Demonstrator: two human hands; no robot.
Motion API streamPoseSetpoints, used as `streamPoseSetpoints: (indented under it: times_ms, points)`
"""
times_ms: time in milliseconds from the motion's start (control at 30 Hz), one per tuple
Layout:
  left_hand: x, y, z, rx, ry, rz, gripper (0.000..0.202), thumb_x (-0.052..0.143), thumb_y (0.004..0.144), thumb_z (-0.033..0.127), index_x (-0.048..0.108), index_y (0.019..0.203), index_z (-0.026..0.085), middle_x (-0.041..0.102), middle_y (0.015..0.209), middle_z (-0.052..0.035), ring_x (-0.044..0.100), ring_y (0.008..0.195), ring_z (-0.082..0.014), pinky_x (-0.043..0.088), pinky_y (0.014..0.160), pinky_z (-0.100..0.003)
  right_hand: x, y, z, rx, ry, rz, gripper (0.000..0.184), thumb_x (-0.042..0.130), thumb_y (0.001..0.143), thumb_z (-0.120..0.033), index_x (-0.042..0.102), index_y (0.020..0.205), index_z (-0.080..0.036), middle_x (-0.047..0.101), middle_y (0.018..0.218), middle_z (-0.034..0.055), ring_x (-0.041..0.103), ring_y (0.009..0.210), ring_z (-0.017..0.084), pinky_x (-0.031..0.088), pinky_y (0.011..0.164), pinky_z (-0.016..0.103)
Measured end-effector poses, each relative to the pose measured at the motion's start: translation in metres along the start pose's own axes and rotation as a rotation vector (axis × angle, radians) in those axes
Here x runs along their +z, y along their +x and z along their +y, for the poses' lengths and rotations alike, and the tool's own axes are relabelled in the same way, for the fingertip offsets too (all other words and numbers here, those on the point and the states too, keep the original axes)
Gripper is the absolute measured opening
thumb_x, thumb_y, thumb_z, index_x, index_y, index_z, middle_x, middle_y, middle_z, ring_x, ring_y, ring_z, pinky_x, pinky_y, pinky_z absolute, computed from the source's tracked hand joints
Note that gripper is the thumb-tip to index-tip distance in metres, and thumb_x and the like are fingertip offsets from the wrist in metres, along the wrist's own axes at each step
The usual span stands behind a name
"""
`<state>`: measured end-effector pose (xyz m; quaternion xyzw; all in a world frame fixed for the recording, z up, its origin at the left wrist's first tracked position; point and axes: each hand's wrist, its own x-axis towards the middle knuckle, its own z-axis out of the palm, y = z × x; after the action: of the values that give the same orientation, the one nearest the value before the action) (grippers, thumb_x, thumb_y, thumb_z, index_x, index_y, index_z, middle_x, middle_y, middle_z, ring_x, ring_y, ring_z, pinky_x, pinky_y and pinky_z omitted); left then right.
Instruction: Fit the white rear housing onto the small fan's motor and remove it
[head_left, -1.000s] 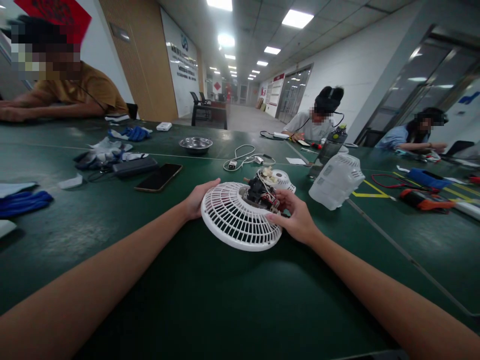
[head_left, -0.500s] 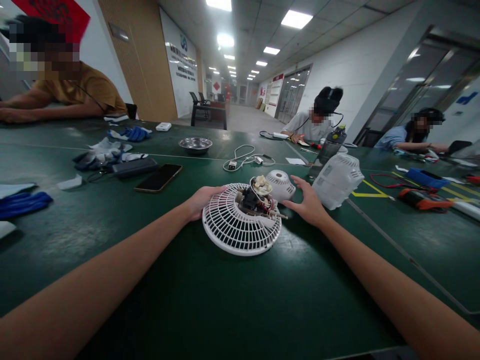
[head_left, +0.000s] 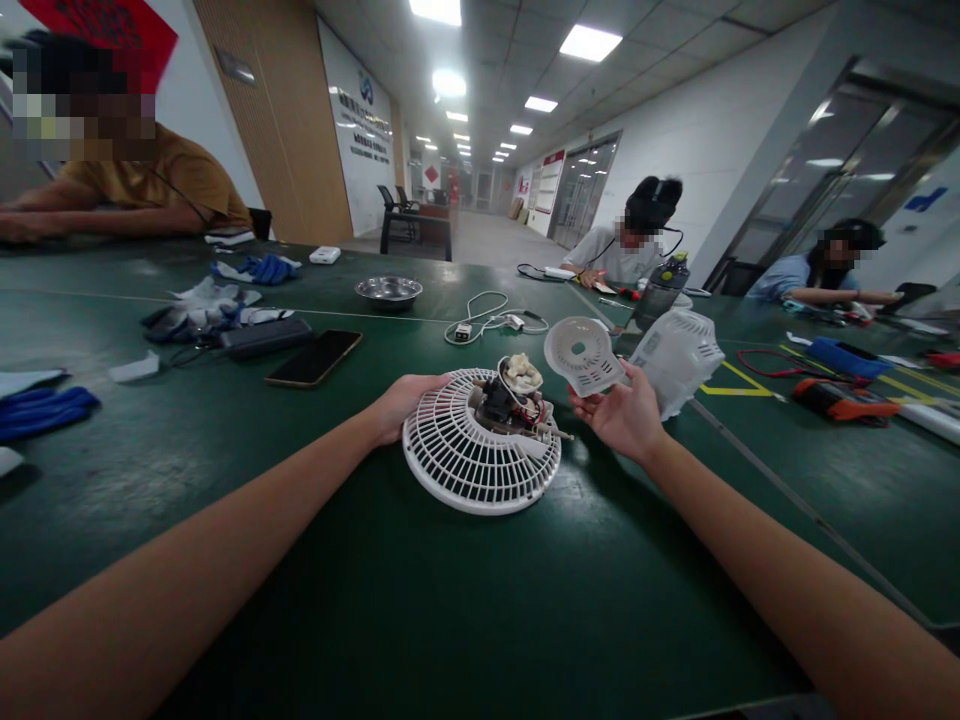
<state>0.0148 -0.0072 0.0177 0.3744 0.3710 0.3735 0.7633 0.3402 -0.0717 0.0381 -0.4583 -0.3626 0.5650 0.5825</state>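
A round white fan grille lies on the green table, with an exposed motor, wires and a cream-coloured lump on top of it. My left hand grips the grille's left rim, the fingers partly hidden at its edge. In my right hand is a white plastic motor cover, held up just right of the motor with its hollow inside and vent slots facing me. Behind that hand stands a translucent white plastic housing.
A phone, work gloves and a dark case lie to the left. Further back are a metal bowl and a white cable. A bottle and an orange multimeter are on the right. Several people sit around the table.
My right hand has taken hold of the motor cover, lifted it and turned it so its inside shows. My left hand has stayed on the grille.
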Motion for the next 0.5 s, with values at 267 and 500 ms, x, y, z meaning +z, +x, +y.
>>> streamPoseSetpoints:
  times_ms: [267, 500]
  points:
    - [-0.004, 0.003, -0.003, 0.048, 0.072, -0.006, 0.018, 0.062, 0.095, 0.016, 0.075, 0.101, 0.006, 0.078, 0.100, -0.0174, 0.077, 0.083, -0.0214, 0.064, 0.082, -0.034, 0.039, -0.029, 0.016, -0.445, -0.286, -0.130, 0.068, 0.075, 0.079, -0.049, 0.045, 0.138, -0.035, 0.070, 0.118, 0.0034, 0.068, 0.099, 0.025, 0.060, 0.088, 0.045]
    - [-0.004, 0.002, -0.005, 0.319, 0.308, 0.030, 0.039, 0.074, 0.086, 0.017, 0.071, 0.125, 0.018, 0.072, 0.127, -0.0138, 0.071, 0.111, -0.0256, 0.057, 0.097, -0.039, 0.038, -0.042, 0.010, -0.628, -0.826, -0.252, 0.087, 0.079, 0.082, -0.045, 0.029, 0.153, -0.038, 0.066, 0.128, 0.0083, 0.066, 0.112, 0.031, 0.057, 0.098, 0.058]
